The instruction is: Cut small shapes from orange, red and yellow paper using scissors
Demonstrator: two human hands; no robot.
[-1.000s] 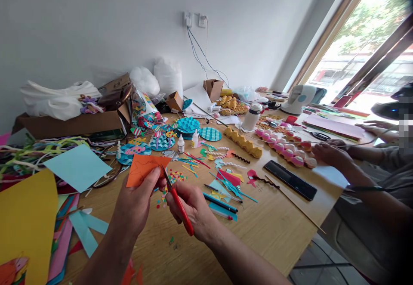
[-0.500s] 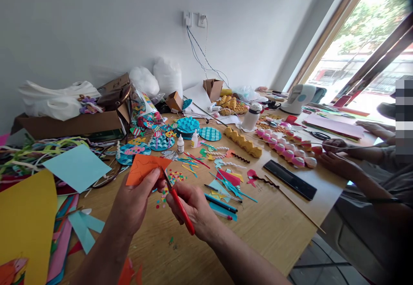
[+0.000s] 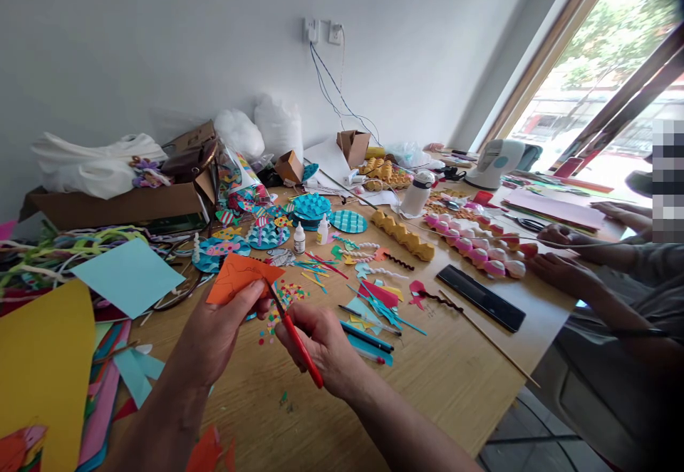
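An orange sheet of paper (image 3: pixel 235 278) with a dark outline drawn on it is pinched between the thumb and fingers of my left hand (image 3: pixel 235 322). My right hand (image 3: pixel 320 347) is wrapped round the red handles of a pair of scissors (image 3: pixel 296 340). The scissor blades meet the paper's right edge near my left thumb; how far apart they are is hard to make out. Small coloured paper dots (image 3: pixel 291 294) lie on the table behind my hands. Orange scraps (image 3: pixel 207 450) lie by my left forearm.
To the left are a light-blue sheet (image 3: pixel 128 276) and a yellow sheet (image 3: pixel 45 365). Pens (image 3: pixel 368 336), a black case (image 3: pixel 479 297) and a thin wooden stick (image 3: pixel 496 344) lie to the right. Glue bottles (image 3: pixel 299 239) stand behind. Another person's hands (image 3: pixel 563 272) are at the right edge.
The orange paper has tilted slightly and shifted a little left with my left hand. My right hand and the scissors are nearly where they were.
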